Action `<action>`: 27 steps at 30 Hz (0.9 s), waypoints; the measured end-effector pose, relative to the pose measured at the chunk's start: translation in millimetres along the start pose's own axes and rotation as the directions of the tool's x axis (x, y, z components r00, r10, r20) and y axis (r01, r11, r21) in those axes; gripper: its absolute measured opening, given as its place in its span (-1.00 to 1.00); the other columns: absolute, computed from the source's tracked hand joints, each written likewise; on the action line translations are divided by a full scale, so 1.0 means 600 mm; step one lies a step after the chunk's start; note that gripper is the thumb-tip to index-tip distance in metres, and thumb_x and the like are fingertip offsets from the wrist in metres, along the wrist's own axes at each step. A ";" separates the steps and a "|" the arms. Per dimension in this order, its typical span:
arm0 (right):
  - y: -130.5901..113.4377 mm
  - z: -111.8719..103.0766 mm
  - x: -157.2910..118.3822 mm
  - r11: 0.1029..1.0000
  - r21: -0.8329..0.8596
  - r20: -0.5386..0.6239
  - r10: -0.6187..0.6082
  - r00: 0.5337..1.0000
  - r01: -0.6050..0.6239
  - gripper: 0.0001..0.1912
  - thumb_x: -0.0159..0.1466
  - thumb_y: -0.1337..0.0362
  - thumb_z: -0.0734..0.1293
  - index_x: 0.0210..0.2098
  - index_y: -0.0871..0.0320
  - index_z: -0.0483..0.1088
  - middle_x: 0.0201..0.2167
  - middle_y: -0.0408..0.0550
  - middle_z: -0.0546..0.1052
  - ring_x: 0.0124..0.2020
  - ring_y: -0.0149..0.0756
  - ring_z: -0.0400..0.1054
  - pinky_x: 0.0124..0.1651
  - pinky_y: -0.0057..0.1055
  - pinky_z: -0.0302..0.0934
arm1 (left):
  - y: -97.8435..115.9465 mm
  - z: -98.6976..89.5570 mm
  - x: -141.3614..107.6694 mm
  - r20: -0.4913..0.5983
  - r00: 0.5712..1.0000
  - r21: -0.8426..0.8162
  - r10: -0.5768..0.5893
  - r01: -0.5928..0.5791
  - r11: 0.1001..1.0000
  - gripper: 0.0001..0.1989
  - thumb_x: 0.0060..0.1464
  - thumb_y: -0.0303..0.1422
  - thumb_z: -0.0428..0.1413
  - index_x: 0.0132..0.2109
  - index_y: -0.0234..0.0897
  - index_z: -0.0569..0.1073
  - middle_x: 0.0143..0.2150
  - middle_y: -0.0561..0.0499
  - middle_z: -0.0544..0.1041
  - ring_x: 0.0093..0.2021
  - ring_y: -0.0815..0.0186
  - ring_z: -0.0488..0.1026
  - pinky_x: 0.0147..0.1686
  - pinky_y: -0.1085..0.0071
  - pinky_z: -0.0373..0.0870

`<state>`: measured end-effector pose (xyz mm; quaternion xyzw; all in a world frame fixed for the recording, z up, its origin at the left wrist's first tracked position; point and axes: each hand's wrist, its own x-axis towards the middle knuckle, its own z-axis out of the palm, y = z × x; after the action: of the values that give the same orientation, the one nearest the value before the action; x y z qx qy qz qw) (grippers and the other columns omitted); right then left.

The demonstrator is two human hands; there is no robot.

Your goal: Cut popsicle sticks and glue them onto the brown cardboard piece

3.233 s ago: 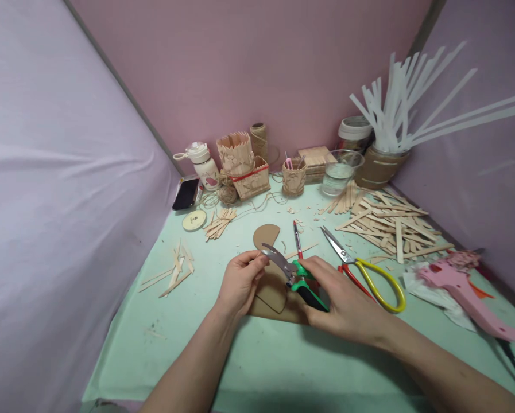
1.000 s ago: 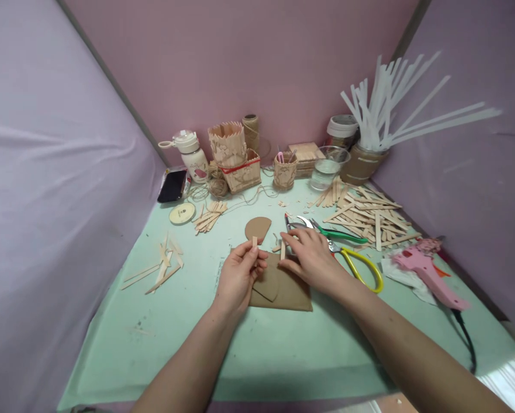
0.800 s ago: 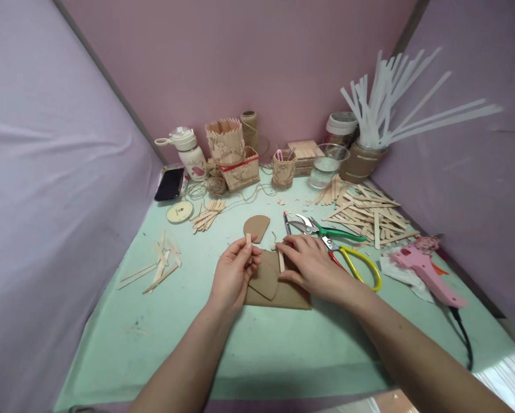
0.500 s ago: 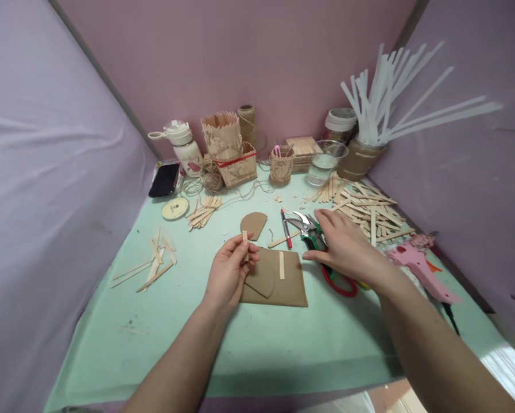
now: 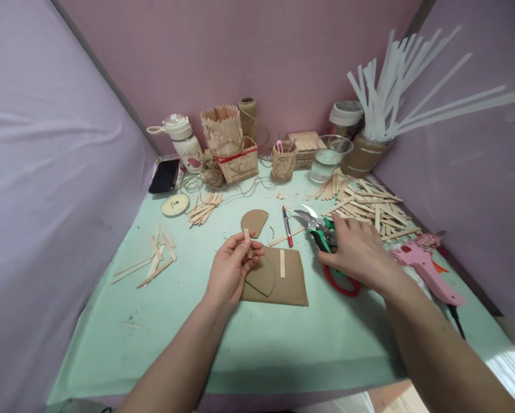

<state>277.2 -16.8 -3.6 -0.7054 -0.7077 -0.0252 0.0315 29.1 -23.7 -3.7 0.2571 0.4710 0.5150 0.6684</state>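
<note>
My left hand (image 5: 228,268) pinches a short piece of craft stick (image 5: 247,236) upright between thumb and fingers. Below it lies a brown cardboard rectangle (image 5: 295,289) with a curved cardboard cutout (image 5: 262,280) on top, partly covered by the fingers. A short stick strip (image 5: 282,264) rests on the rectangle near its right side. Over to the right, my right hand (image 5: 360,249) closes round the green handles of the pruning shears (image 5: 320,234), whose blades point left and away. Red-handled scissors (image 5: 345,291) lie under that hand, partly hidden.
A marker (image 5: 287,226) and a half-round cardboard piece (image 5: 254,222) lie beyond the rectangle. Loose craft sticks (image 5: 371,203) pile at the right, near a pink glue gun (image 5: 425,269). Stick offcuts (image 5: 156,261) lie left. A water cup (image 5: 326,163) stands behind.
My right hand has come down round the pruning shears' handles, and the shears have shifted slightly right and away. My left hand still holds the stick piece.
</note>
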 end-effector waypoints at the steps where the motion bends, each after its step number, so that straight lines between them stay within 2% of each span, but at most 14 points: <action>1: 0.000 -0.008 -0.001 0.999 0.029 -0.047 0.017 0.999 -0.016 -0.26 0.08 0.05 0.33 0.16 0.34 0.23 -0.11 0.35 0.47 -0.07 0.30 0.34 -0.05 0.09 0.19 | -0.001 0.001 0.000 0.001 1.000 -0.004 -0.003 0.003 1.000 -0.73 0.00 -0.26 0.31 -0.17 -0.30 0.53 -0.35 0.01 0.57 -0.36 0.42 0.52 -0.34 0.55 0.43; 3: -0.006 -0.025 -0.004 0.987 0.163 -0.143 0.028 0.989 -0.004 -0.28 0.10 0.08 0.31 0.18 0.33 0.21 -0.04 0.37 0.42 -0.01 0.32 0.30 -0.01 0.10 0.19 | -0.001 0.002 -0.001 0.005 1.000 -0.016 -0.012 0.012 1.000 -0.73 0.00 -0.24 0.31 -0.19 -0.31 0.53 -0.35 -0.01 0.58 -0.34 0.40 0.53 -0.32 0.53 0.44; 4: -0.013 -0.032 -0.006 0.964 0.262 -0.175 0.005 0.985 0.041 -0.28 0.11 0.11 0.30 0.20 0.31 0.18 0.01 0.36 0.39 0.04 0.30 0.28 0.03 0.09 0.18 | -0.001 0.003 -0.001 0.007 1.000 -0.021 -0.015 0.015 1.000 -0.72 0.00 -0.23 0.31 -0.20 -0.31 0.53 -0.34 -0.01 0.58 -0.33 0.40 0.54 -0.32 0.53 0.45; 6: -0.034 -0.039 -0.011 0.867 0.460 -0.199 -0.108 0.974 0.190 -0.28 0.10 0.19 0.29 0.23 0.26 0.12 0.08 0.29 0.35 0.11 0.19 0.25 0.11 0.03 0.18 | -0.001 0.004 -0.004 0.013 1.000 -0.025 -0.014 0.014 1.000 -0.70 -0.03 -0.22 0.33 -0.21 -0.31 0.52 -0.33 -0.02 0.59 -0.31 0.38 0.55 -0.30 0.52 0.46; 8: -0.060 -0.039 -0.017 0.742 0.585 -0.207 -0.254 0.945 0.327 -0.31 0.10 0.27 0.27 0.22 0.19 0.11 0.08 0.21 0.35 0.12 0.08 0.26 0.14 -0.01 0.20 | 0.000 0.006 -0.006 0.016 1.000 -0.018 0.001 -0.001 1.000 -0.68 -0.04 -0.21 0.34 -0.20 -0.31 0.52 -0.32 -0.03 0.60 -0.28 0.36 0.56 -0.28 0.50 0.46; 10: -0.085 -0.033 -0.026 0.683 0.613 -0.222 -0.334 0.916 0.397 -0.33 0.10 0.31 0.28 0.21 0.17 0.11 0.07 0.20 0.35 0.11 0.07 0.26 0.13 0.01 0.22 | 0.000 0.008 -0.009 0.015 0.999 -0.011 0.032 -0.032 0.999 -0.65 -0.06 -0.18 0.34 -0.20 -0.30 0.50 -0.33 -0.02 0.59 -0.29 0.35 0.55 -0.27 0.48 0.47; 14: -0.110 -0.024 -0.041 0.651 0.626 -0.189 -0.407 0.894 0.428 -0.35 0.07 0.34 0.31 0.16 0.16 0.15 0.03 0.19 0.36 0.06 0.06 0.28 0.07 0.02 0.28 | -0.005 0.013 -0.010 0.012 0.993 0.009 0.119 -0.119 0.993 -0.65 -0.08 -0.16 0.34 -0.22 -0.26 0.48 -0.36 0.05 0.55 -0.36 0.37 0.50 -0.31 0.45 0.47; 20: -0.109 -0.019 -0.050 0.664 0.594 -0.199 -0.427 0.882 0.455 -0.33 0.05 0.35 0.32 0.16 0.17 0.14 0.04 0.21 0.36 0.10 0.08 0.25 0.11 0.06 0.27 | -0.017 0.007 -0.007 0.068 0.979 0.091 0.192 -0.198 0.976 -0.79 0.08 -0.20 0.23 -0.22 -0.24 0.49 -0.34 0.07 0.51 -0.37 0.37 0.45 -0.34 0.46 0.44; 27: -0.107 -0.016 -0.054 0.680 0.557 -0.216 -0.436 0.874 0.477 -0.34 0.07 0.34 0.31 0.17 0.22 0.15 0.06 0.24 0.36 0.11 0.08 0.26 0.12 0.05 0.27 | -0.022 0.001 -0.005 0.068 0.972 0.129 0.225 -0.232 0.964 -0.81 0.10 -0.21 0.20 -0.22 -0.24 0.50 -0.32 0.03 0.52 -0.34 0.33 0.44 -0.28 0.42 0.44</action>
<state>212.9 -50.0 3.7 -0.4590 -0.8309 0.1675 0.2662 35.6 -30.9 -13.3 0.3680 0.4544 0.5485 0.5977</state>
